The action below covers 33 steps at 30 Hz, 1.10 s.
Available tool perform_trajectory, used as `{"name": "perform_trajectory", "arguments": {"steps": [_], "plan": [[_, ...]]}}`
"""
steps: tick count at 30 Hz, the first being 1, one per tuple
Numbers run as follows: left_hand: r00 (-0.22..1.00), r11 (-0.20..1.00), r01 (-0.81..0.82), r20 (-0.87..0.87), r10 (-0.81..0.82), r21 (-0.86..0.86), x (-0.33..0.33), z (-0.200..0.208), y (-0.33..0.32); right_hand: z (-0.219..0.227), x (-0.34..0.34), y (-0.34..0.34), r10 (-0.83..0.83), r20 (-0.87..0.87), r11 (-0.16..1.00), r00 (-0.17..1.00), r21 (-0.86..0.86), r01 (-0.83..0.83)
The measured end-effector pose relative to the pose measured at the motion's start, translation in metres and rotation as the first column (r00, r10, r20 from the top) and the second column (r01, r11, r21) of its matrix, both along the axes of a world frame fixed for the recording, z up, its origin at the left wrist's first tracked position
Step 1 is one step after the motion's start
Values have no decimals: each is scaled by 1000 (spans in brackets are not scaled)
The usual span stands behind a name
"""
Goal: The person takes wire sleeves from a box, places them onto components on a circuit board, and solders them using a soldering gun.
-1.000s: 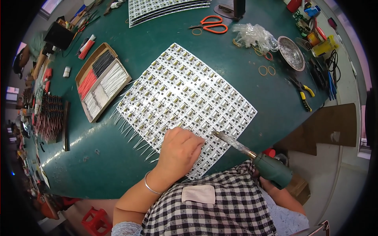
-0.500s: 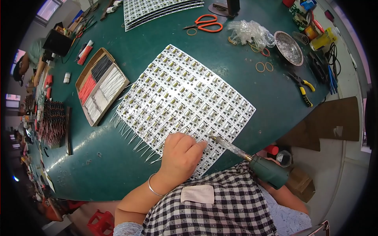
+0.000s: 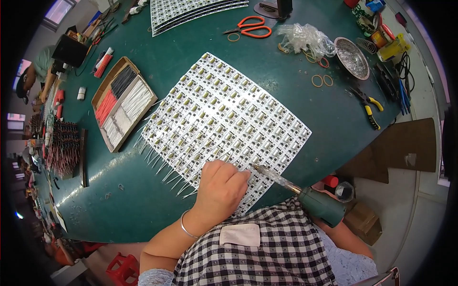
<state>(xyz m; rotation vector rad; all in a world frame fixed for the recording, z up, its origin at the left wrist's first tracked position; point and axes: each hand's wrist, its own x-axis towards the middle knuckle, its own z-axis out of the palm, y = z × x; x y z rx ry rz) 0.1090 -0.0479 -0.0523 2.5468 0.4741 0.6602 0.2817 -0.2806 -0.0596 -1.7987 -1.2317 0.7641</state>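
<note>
A large white circuit-board panel (image 3: 224, 109) with rows of small parts lies slantwise on the green table. Thin white wires (image 3: 171, 178) fan out over its left side and past its edge. My left hand (image 3: 223, 185) rests over the panel's near part, fingers curled together in a pinch; what they hold is hidden. In my right hand is a soldering iron with a green handle (image 3: 320, 206); the handle covers the fingers, and my right forearm (image 3: 350, 240) shows behind it. The iron's tip (image 3: 257, 168) is at the board, just right of my left fingertips.
Left of the panel, a cardboard tray (image 3: 151, 101) holds red, black and white wires. Beyond lie stacked panels (image 3: 200, 16) and orange-handled scissors (image 3: 255, 27). At right are a plastic bag (image 3: 305, 39), a metal dish (image 3: 352, 58), rubber bands (image 3: 317, 81) and yellow-black pliers (image 3: 368, 108).
The iron's handle has shifted slightly left and down, its tip staying near the same spot on the board. My left hand has hardly moved.
</note>
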Motion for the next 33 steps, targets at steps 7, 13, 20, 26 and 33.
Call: {"name": "perform_trajectory", "arguments": {"steps": [7, 13, 20, 26, 33], "plan": [[1000, 1000, 2, -13, -2, -12, 0, 1, 0, 2, 1, 5, 48, 100, 997, 994, 59, -54], [1000, 1000, -9, -8, 9, -19, 2, 0, -1, -10, 1, -3, 46, 188, 999, 981, 12, -49], [1000, 1000, -12, -18, 12, -23, 3, 0, -1, -2, -7, -2, -132, -218, 987, 967, 60, 148], [1000, 1000, -11, -29, 11, -24, 2, 1, 0, 17, 10, -2, 99, 67, 995, 993, 26, -101], [999, 998, -20, -40, 18, -55, 0, 1, -1, 41, -5, 5, -284, -571, 947, 770, -39, 320]]}}
